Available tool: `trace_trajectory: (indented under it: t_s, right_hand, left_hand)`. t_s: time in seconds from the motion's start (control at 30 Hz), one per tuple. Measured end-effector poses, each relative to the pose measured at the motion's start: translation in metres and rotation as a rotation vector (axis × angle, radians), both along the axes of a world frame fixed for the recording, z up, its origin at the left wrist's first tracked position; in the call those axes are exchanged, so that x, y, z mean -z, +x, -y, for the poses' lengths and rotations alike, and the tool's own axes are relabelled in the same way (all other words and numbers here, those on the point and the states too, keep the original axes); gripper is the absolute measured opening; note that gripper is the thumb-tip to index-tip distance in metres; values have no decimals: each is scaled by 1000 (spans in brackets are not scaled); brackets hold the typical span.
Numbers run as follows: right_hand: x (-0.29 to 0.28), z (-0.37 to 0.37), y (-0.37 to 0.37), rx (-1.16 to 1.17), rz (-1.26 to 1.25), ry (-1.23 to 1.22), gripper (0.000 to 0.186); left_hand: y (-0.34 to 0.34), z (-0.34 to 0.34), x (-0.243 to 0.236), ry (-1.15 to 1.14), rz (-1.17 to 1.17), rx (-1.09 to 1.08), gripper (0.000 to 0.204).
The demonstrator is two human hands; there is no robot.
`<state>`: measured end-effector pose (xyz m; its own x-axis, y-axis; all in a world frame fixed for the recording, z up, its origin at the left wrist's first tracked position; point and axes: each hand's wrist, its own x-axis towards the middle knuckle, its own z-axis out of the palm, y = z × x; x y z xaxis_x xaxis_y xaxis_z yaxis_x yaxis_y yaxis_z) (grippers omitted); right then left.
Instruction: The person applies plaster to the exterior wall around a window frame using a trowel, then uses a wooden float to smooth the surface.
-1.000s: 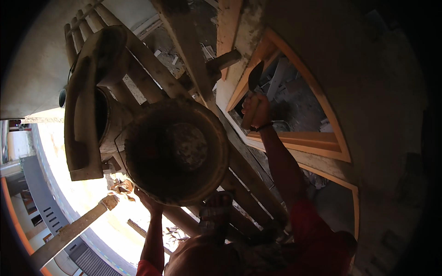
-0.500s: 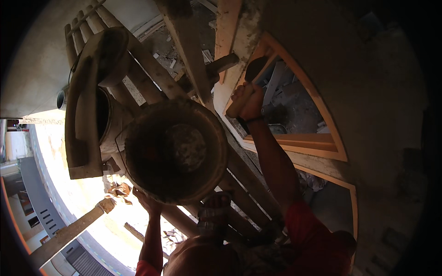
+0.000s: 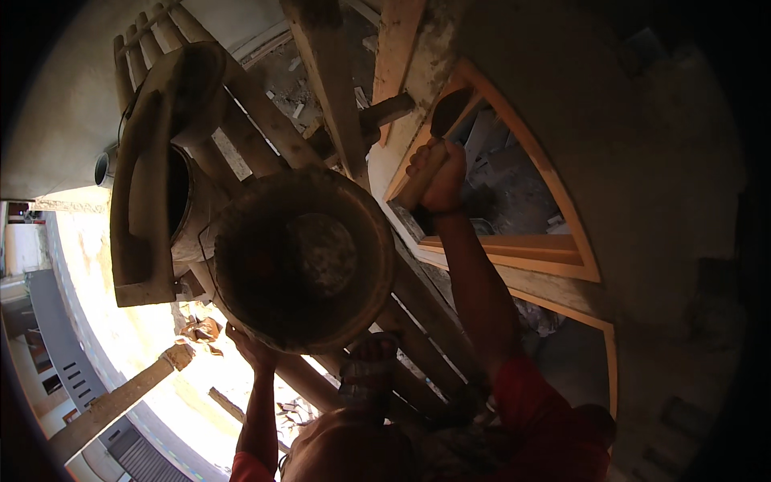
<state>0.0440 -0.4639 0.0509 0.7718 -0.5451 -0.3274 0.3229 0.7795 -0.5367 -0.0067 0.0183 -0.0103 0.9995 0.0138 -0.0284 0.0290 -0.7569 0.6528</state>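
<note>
My right hand [image 3: 443, 175] is closed around the wooden handle of a trowel [image 3: 451, 112], its dark blade pointing up past my fist. It is raised beside an orange-brown wooden frame in the wall. At the lower left rim of a large, dirty bucket [image 3: 229, 297], my left hand [image 3: 253, 349] grips the edge, its fingers partly hidden. The bucket's mouth faces me, and pale residue [image 3: 323, 253] shows on its dark inside. Left of the bucket, a long board with a handle-like bar [image 3: 128, 265] leans over more buckets [image 3: 183, 193].
Beneath me runs a scaffold of spaced wooden poles [image 3: 269, 132], with my foot [image 3: 369, 369] on it. Wooden frames [image 3: 514, 249] and a rough wall [image 3: 666, 185] stand on the right. Rubble [image 3: 293, 414] lies below, and a bright street opens at lower left.
Very little differs. The whole view has shifted slightly, and my right hand with the trowel has moved a touch upward. My left hand stays on the bucket.
</note>
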Motion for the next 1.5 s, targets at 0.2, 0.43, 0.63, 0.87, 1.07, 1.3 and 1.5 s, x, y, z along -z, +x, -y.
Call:
trace_trajectory:
  t_s: [0.2, 0.43, 0.63, 0.87, 1.07, 1.3, 1.5]
  right_hand:
    - [-6, -31, -73, -72, -357, -534, 36]
    - [-31, 16, -99, -237, -843, -1215, 39]
    - [1, 60, -80, -169, -927, -1790, 41]
    - [10, 39, -59, -47, -868, -1594, 36]
    - [-20, 33, -46, -78, -751, -1302, 37]
    - [-12, 44, -58, -100, -768, -1168, 36]
    - [-10, 51, -53, -65, -685, -1261, 23]
  left_hand:
    - [1, -8, 9, -17, 52, -45, 79]
    - [1, -6, 7, 43, 37, -21, 74]
    - [2, 6, -2, -50, -52, -65, 74]
    - [1, -2, 4, 15, -31, -58, 80]
    - [1, 4, -3, -75, -35, -58, 85]
    - [0, 4, -5, -41, -8, -48, 78]
    - [2, 6, -3, -37, -57, -59, 78]
